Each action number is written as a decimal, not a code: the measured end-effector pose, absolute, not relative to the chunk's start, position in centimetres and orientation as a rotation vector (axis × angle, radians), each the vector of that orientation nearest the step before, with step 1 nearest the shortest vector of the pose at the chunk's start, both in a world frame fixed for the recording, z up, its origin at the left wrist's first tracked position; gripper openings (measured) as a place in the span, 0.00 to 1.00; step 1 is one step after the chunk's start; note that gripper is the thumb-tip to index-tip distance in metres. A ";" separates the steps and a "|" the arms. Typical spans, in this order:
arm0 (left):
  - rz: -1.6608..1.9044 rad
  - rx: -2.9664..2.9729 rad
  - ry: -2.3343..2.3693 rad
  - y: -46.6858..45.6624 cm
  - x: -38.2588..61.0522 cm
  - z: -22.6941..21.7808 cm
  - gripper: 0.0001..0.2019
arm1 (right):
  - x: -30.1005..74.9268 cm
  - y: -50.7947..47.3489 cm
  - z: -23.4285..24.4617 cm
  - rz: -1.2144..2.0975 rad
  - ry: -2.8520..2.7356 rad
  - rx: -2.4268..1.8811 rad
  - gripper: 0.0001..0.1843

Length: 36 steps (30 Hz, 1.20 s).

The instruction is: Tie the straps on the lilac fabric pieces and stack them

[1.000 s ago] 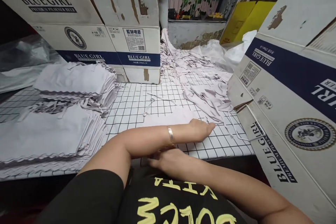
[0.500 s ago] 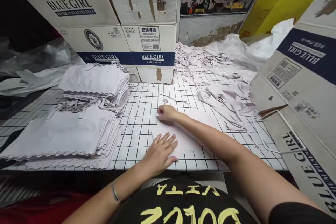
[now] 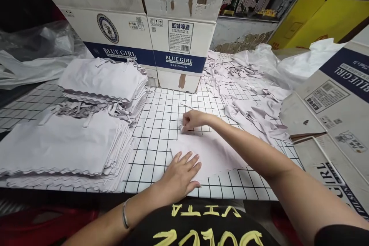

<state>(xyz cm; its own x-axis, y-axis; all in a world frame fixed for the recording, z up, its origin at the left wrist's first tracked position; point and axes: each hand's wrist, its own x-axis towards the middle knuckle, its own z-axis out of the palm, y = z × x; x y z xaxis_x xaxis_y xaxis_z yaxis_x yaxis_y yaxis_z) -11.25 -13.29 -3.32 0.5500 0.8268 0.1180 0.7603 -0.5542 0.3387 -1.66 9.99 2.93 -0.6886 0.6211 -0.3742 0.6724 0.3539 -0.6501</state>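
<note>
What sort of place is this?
Likely a small sewing or packing workshop: stacks of folded white cloth pieces, a loose heap of cloth, a gridded worktable and reused beer cartons.

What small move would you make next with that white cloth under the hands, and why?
Probably slide the right hand outward to smooth the white cloth: the left hand lies flat on its near corner, the right hand's fingers curl at its far corner, and the stack beside it lies flat.

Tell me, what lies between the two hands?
Head view: a flat white cloth lies between the left hand and the right hand, on the gridded table.
</note>
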 end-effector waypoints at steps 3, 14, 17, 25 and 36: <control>0.399 2.528 1.330 -13.3 -11.3 -3.2 0.26 | -2.4 8.5 1.4 -1.225 2.560 1.336 0.08; 0.358 2.544 1.335 -13.2 -11.2 -3.0 0.26 | -3.1 9.2 1.9 -1.341 2.613 1.067 0.09; 0.351 2.550 1.330 -13.2 -11.2 -2.9 0.26 | -3.6 9.5 1.8 -1.577 2.529 1.353 0.07; 0.348 2.545 1.329 -13.1 -11.2 -2.9 0.26 | -3.9 14.3 4.2 -2.420 1.924 1.781 0.10; 0.579 2.229 1.340 -12.2 -11.2 -0.3 0.18 | 0.2 11.1 12.6 -2.324 2.752 0.456 0.16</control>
